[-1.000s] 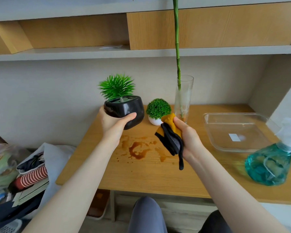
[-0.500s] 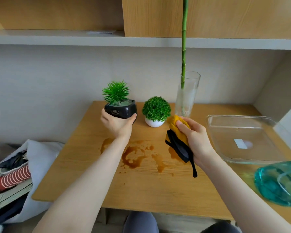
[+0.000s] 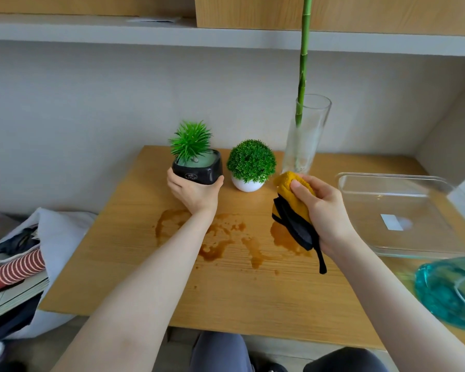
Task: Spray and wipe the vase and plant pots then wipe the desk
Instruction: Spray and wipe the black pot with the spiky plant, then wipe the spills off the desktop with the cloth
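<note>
My left hand (image 3: 192, 193) grips the black plant pot (image 3: 199, 171) with its spiky green plant, at the back left of the wooden desk (image 3: 118, 264). To its right stands a white pot with a round green bush (image 3: 249, 167). Behind that is a tall glass vase (image 3: 306, 135) holding a green stalk. My right hand (image 3: 324, 213) holds a bunched yellow and black cloth (image 3: 293, 210) just in front of the vase. Brown liquid stains (image 3: 215, 242) spread across the middle of the desk.
A clear glass tray (image 3: 397, 210) lies at the right of the desk. The teal spray bottle (image 3: 451, 291) sits at the near right edge, partly cut off. A bag of clothes and papers (image 3: 19, 261) stands left of the desk. A shelf runs overhead.
My left hand has carried the black pot down and away toward the desk's back left. My right hand with the cloth has stayed about where it was. The view has tilted down.
</note>
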